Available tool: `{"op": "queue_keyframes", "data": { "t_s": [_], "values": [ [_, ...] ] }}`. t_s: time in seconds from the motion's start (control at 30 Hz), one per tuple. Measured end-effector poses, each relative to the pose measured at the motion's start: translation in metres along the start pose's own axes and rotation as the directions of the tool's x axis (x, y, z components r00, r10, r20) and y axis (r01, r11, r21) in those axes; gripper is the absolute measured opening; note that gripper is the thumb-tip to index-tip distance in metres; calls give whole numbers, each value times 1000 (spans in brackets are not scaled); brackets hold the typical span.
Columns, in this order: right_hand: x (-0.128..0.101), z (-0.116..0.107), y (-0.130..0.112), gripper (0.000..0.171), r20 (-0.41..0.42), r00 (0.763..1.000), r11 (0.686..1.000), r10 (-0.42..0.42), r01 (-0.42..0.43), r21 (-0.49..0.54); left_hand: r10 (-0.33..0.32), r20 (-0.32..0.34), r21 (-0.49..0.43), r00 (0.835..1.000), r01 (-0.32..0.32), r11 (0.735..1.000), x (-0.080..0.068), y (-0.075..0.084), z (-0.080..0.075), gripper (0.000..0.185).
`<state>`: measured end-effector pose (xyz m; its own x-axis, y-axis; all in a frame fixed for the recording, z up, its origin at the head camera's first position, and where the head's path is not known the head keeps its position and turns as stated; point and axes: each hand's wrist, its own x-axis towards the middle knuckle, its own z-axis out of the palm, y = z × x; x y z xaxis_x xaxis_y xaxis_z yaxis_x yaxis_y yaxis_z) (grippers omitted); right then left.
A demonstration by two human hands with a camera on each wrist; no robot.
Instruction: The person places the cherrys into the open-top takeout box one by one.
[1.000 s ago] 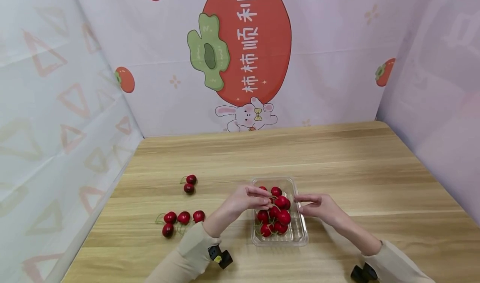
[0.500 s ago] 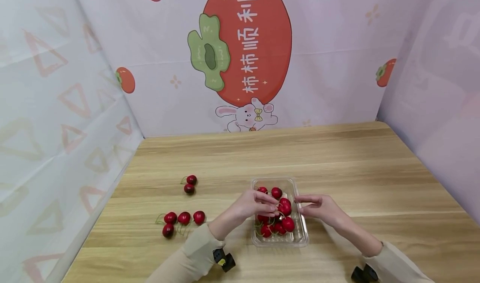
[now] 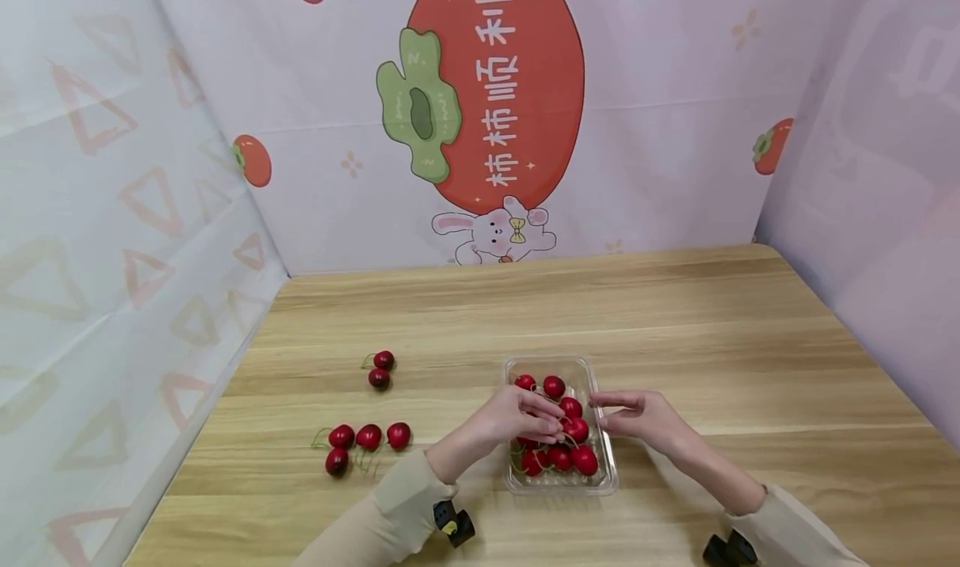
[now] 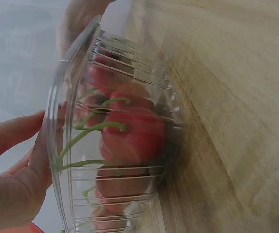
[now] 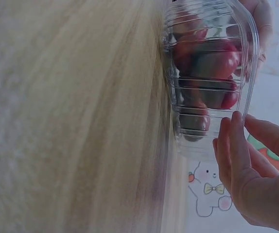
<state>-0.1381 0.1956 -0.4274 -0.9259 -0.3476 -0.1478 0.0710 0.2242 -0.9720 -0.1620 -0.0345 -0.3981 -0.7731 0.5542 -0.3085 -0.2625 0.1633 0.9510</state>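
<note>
The clear ribbed plastic punnet [image 3: 561, 479] of red cherries [image 3: 576, 429] sits at 6 o'clock on the wooden tabletop [image 3: 675, 317]. Left hand [image 3: 517, 413], fingers curled, apparently pinches a cherry stem. Right hand [image 3: 637, 417], fingers relaxed, touches the 3 o'clock rim.

Bright, even head view with faint shadows, walls bowed at frame edges, both wrist views dimmer, hazy, blurred up close
</note>
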Motion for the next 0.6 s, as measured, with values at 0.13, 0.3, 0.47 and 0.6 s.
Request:
{"op": "queue_keyframes", "data": {
  "t_s": [0.13, 0.3, 0.47, 0.6],
  "values": [
    [0, 0, 0, 49, -1, 1000, 1000, 3, -3, -3, 3, 9, 50, 1000, -3, 999, 0, -1, 0, 19],
    [1, 2, -1, 50, -3, 1000, 1000, 8, -8, -14, 59, 3, 161, 998, -59, 985, -1, -2, -4, 20],
    [1, 4, 0, 50, -18, 1000, 999, 15, -16, -29, 123, 1, 212, 992, -120, 970, -3, -1, -11, 22],
    [0, 4, 1, 51, -35, 999, 999, 24, -25, -39, 157, 9, 235, 987, -155, 960, -11, 6, -14, 22]
  ]
}}
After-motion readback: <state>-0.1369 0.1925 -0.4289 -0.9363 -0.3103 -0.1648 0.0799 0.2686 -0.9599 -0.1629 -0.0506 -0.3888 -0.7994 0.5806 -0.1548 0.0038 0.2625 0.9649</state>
